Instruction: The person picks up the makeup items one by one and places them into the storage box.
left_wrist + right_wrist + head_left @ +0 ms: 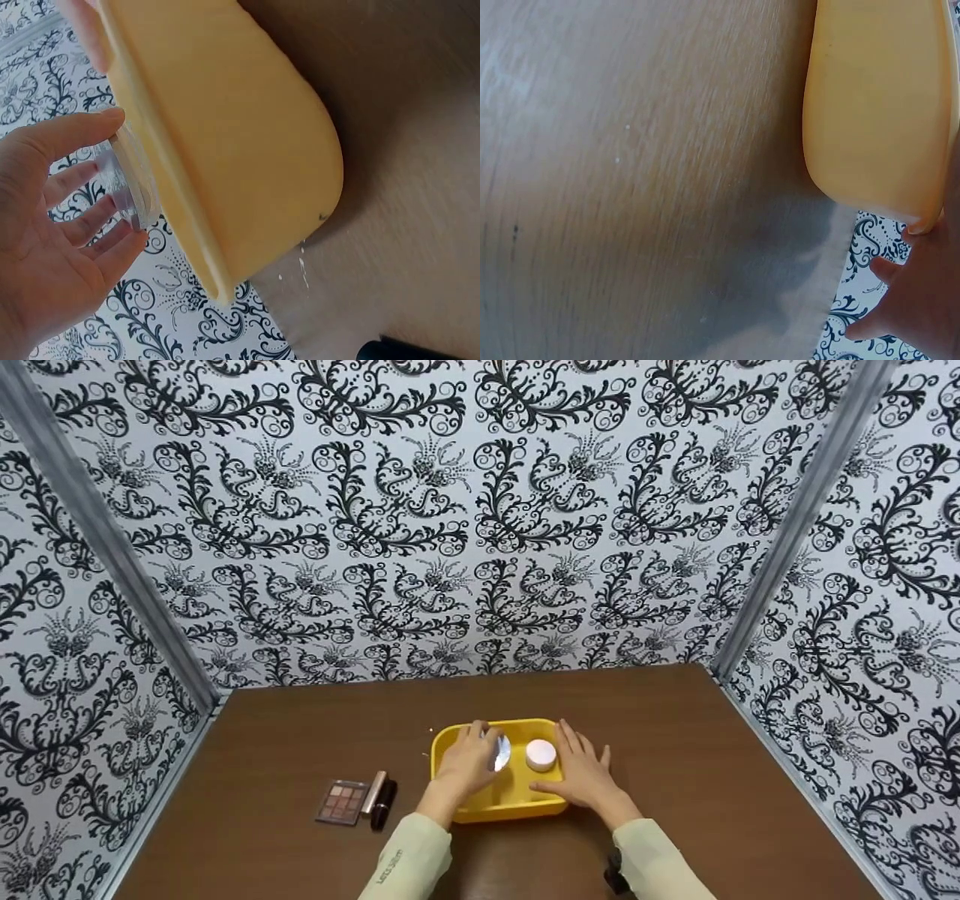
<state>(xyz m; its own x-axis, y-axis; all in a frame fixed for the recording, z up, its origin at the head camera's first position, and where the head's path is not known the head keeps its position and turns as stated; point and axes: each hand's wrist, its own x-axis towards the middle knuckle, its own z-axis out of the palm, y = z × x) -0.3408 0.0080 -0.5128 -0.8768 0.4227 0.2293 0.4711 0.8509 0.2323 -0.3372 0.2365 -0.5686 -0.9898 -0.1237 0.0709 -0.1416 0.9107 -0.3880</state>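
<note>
A yellow tray (504,812) with raised walls stands on the brown table. Over its left half my left hand (466,757) holds a clear round container (129,184), the thumb on one side and the fingers on the other. In the head view this container (502,754) shines white between the fingers. A round white jar (541,755) sits inside the tray, to the right. My right hand (585,772) rests at the tray's right rim with its fingers spread, close beside the jar. The right wrist view shows only part of the right hand (911,304), by the tray's corner.
Left of the tray lie an eyeshadow palette (343,802), a pinkish-gold tube (374,793) and a black tube (384,805), side by side. Patterned walls (465,525) enclose the table at the back and sides. Small white specks dot the table near the tray.
</note>
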